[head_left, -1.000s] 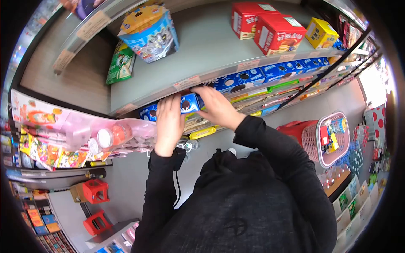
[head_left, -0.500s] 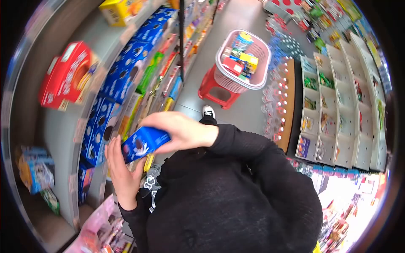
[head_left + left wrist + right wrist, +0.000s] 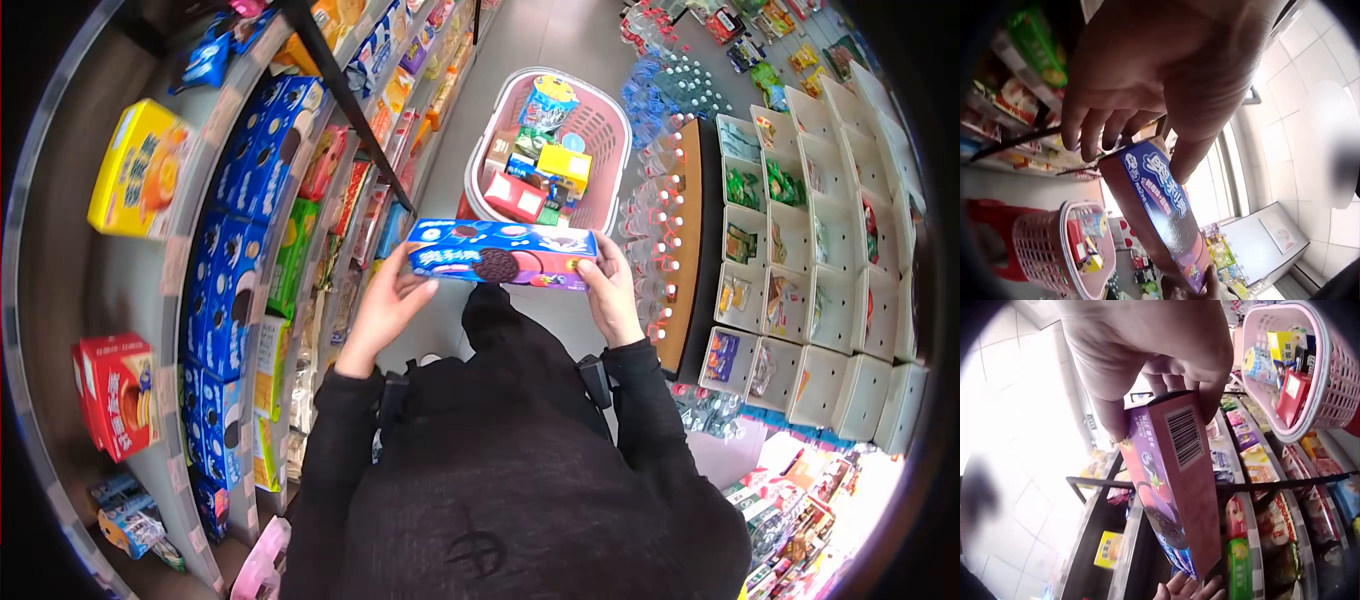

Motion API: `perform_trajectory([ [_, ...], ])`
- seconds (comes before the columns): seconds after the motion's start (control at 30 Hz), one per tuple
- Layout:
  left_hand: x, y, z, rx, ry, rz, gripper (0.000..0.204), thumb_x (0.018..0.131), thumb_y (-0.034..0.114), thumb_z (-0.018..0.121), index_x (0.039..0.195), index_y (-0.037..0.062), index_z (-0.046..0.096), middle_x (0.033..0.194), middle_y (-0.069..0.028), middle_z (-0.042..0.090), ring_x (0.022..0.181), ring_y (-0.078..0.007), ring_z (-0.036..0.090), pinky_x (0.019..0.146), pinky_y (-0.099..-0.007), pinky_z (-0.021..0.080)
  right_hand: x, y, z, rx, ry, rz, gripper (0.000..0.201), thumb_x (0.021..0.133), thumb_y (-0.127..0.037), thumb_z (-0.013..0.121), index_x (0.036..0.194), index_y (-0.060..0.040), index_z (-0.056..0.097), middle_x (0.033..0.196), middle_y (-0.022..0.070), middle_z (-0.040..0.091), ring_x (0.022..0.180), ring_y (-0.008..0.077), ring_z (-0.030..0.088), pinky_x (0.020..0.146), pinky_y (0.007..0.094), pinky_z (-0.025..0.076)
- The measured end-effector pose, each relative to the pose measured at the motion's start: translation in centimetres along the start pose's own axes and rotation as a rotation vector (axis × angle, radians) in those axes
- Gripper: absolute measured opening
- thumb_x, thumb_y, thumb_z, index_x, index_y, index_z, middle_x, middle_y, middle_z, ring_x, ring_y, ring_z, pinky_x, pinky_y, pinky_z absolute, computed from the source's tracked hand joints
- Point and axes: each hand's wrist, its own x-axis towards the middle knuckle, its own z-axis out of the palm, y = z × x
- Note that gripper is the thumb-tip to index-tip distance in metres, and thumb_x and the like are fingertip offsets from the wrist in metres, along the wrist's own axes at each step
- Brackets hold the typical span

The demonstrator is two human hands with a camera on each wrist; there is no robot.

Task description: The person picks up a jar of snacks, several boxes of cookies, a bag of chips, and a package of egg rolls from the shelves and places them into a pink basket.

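Note:
A long blue box with a cookie picture and a pink-purple end (image 3: 500,255) lies level between both hands in the head view. My left hand (image 3: 385,312) holds its left end, thumb below and fingers behind. The right hand (image 3: 612,290) pinches the other end, with the thumb on the front face. In the left wrist view the box (image 3: 1160,215) shows its printed face and a plain side, under the left hand (image 3: 1160,81). A barcode is visible on the box (image 3: 1188,481) in the right wrist view, where the right hand (image 3: 1154,356) grips the near end.
Beyond the box, a pink basket (image 3: 612,120) with several packages rests on a red stool. Shelves at the left hold blue boxes (image 3: 225,290), a yellow box (image 3: 140,170) and red boxes (image 3: 118,395). White bins (image 3: 790,330) and bottles (image 3: 655,250) stand at the right.
The hands have moved from the shelf to in front of the body with a blue box, now turned lengthwise across the view. The left hand, earlier beside the box, now holds its left end.

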Motion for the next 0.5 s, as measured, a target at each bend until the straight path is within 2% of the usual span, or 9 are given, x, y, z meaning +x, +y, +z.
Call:
perform_trajectory([
  [0.03,2.4,0.2,1.1,-0.017,-0.025,0.009,0.064,0.081,0.011,0.064,0.133,-0.0025,0.028,0.129,-0.0126,0.04,0.105,-0.0176,0.052,0.087,-0.0295,0.044,1.2,0.1,-1.6,0.006,0.039,0.019,0.052,0.08,-0.004,0.061,0.125,0.004,0.037,0.118,0.011,0.05,0.11,0.0165,0.048,0.095,0.0296,0.038],
  [0.07,4.4,0.8,2.4,0.006,0.023,-0.044,0.062,0.082,0.011,0.064,0.132,-0.0045,0.03,0.125,-0.0125,0.043,0.106,-0.0166,0.052,0.088,-0.0292,0.044,2.2,0.0,-3.0,0.008,0.037,0.03,0.052,0.08,-0.004,0.061,0.125,0.004,0.037,0.118,0.011,0.05,0.11,0.0165,0.048,0.095,0.0296,0.038],
  [0.13,9.6,-2.1,3.4,-0.102,-0.021,-0.001,0.065,0.08,0.015,0.067,0.13,-0.0046,0.031,0.123,-0.0129,0.046,0.101,-0.0166,0.054,0.085,-0.0282,0.045,4.3,-0.4,-5.5,0.046,0.07,0.097,0.051,0.08,-0.004,0.06,0.125,0.0039,0.037,0.116,0.0108,0.051,0.108,0.016,0.049,0.094,0.029,0.04],
  [0.17,11.5,-1.9,3.9,-0.101,-0.014,-0.007,0.065,0.08,0.015,0.067,0.13,-0.0046,0.031,0.123,-0.0129,0.046,0.101,-0.0166,0.054,0.085,-0.0282,0.045,5.3,-0.7,-6.6,0.102,0.063,0.142,0.049,0.081,-0.005,0.059,0.124,0.0035,0.037,0.115,0.0103,0.052,0.106,0.0157,0.051,0.092,0.0288,0.041],
  [0.23,14.5,-1.5,5.1,-0.143,-0.169,-0.194,0.064,0.078,0.017,0.069,0.127,-0.0053,0.035,0.119,-0.0124,0.05,0.101,-0.017,0.054,0.087,-0.0296,0.044,7.8,-0.4,-9.7,0.119,0.036,0.201,0.048,0.081,-0.005,0.059,0.124,0.0034,0.037,0.114,0.0101,0.053,0.104,0.0157,0.052,0.091,0.0287,0.042],
  [0.33,17.3,-2.5,6.9,-0.053,-0.078,-0.183,0.064,0.074,0.018,0.073,0.124,-0.0042,0.039,0.112,-0.0099,0.054,0.1,-0.0163,0.054,0.089,-0.0306,0.043,11.5,-0.4,-13.1,0.072,0.034,0.306,0.049,0.08,-0.005,0.062,0.122,0.0039,0.04,0.112,0.0102,0.054,0.101,0.0154,0.054,0.089,0.0279,0.043],
  [0.4,18.4,-2.8,7.7,0.02,-0.029,-0.147,0.062,0.071,0.018,0.075,0.12,-0.0026,0.043,0.106,-0.0093,0.057,0.099,-0.0157,0.055,0.087,-0.0306,0.044,13.9,0.2,-15.4,-0.342,-0.135,0.31,0.051,0.076,-0.006,0.067,0.12,0.0055,0.042,0.111,0.0103,0.055,0.098,0.0143,0.055,0.087,0.0272,0.045],
  [0.47,19.4,-3.2,7.9,0.3,-0.163,-0.138,0.059,0.068,0.011,0.076,0.116,0.0002,0.045,0.104,-0.01,0.057,0.094,-0.0162,0.057,0.082,-0.0298,0.047,16.2,1.0,-17.3,-0.39,-0.199,0.323,0.049,0.073,-0.007,0.07,0.115,0.0043,0.047,0.107,0.0112,0.056,0.096,0.0138,0.056,0.082,0.0269,0.046],
  [0.5,19.6,-3.0,8.1,0.446,-0.166,-0.026,0.058,0.064,0.01,0.077,0.112,0.0006,0.046,0.1,-0.0119,0.058,0.091,-0.0182,0.059,0.079,-0.0307,0.048,17.5,0.8,-17.6,-0.579,-0.295,0.411,0.048,0.072,-0.007,0.071,0.114,0.0033,0.048,0.105,0.0117,0.057,0.095,0.0139,0.056,0.08,0.0266,0.046],
])
